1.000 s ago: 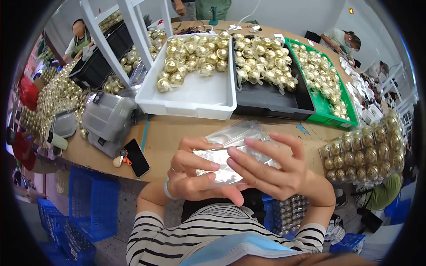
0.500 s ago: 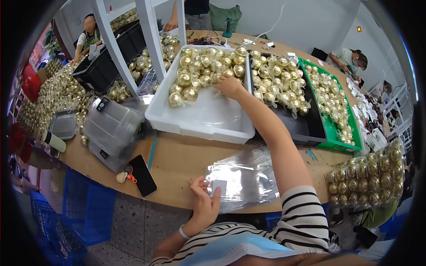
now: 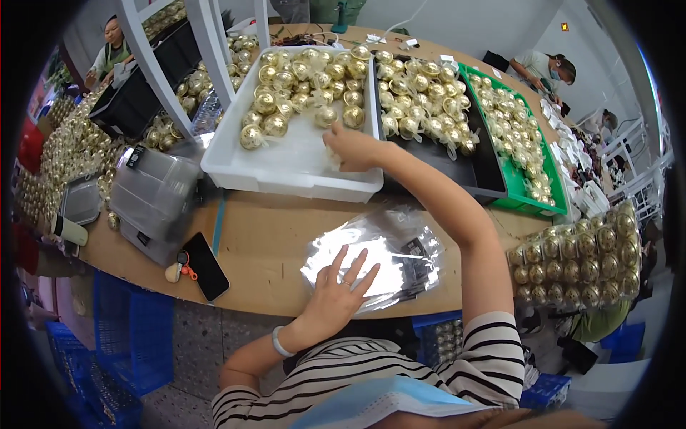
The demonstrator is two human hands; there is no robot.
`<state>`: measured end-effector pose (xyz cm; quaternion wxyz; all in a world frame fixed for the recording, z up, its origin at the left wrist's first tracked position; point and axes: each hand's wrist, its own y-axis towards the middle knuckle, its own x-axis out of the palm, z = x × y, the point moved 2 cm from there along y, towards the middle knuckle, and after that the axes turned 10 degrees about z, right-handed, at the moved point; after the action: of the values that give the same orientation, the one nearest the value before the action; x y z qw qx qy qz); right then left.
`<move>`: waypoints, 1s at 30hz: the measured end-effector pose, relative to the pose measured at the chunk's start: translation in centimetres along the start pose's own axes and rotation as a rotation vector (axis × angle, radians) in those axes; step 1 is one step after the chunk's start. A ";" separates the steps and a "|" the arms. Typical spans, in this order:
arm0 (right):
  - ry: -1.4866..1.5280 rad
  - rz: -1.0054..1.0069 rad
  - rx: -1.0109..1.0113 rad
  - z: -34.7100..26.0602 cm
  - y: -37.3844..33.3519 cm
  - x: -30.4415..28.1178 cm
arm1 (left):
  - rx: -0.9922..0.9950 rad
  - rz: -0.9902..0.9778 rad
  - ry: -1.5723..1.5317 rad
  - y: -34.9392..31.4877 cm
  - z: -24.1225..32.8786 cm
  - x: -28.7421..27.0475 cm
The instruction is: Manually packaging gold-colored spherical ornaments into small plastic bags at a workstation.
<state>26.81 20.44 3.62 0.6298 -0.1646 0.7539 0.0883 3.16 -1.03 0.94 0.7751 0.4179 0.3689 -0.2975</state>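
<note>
Gold ball ornaments (image 3: 293, 77) near the right hand (image 3: 355, 149), clear plastic packaging (image 3: 389, 247) under the left hand (image 3: 341, 287)

At upper centre, the right hand is now nearer the front of the white tray (image 3: 286, 183); half a second ago it reached deeper among the ornaments. Its fingers curl inward, and a pale scrap shows below them; whether they grip anything, I cannot tell. One gold ball lies just beyond the fingertips.

At lower centre, the left hand, earlier bent around the packaging's edge, now rests spread and flat on it, clasping nothing. A second ago both hands held packaging above the table (image 3: 257, 250). The black phone (image 3: 206, 268) stays lower left.
</note>
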 end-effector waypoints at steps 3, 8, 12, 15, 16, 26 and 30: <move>0.418 0.481 0.158 -3.5 -8.1 -6.9 | -0.031 0.011 -0.054 -0.3 0.0 -0.3; 0.792 0.830 0.531 -2.5 -24.6 -3.4 | -0.069 0.051 -0.144 0.0 -1.1 -0.4; 1.350 0.547 0.941 -2.8 -32.4 4.8 | -0.041 0.056 -0.144 1.2 -1.0 -0.4; 1.418 0.595 0.901 -4.3 -33.9 5.5 | -0.025 0.040 -0.138 1.9 -0.9 -0.3; 1.284 0.637 0.817 -4.6 -34.0 5.3 | -0.013 0.059 -0.145 1.9 -1.1 -0.1; 0.865 0.197 0.202 -6.3 -31.0 3.5 | 0.039 0.067 -0.355 1.7 -3.6 0.5; 1.252 0.044 0.169 -9.0 -26.1 6.5 | 0.109 0.024 -0.429 1.4 -4.1 1.1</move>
<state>26.89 -7.81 0.95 0.0783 -0.1193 0.9871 -0.0719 3.49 3.00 -0.91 0.8156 0.3907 0.1740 -0.3898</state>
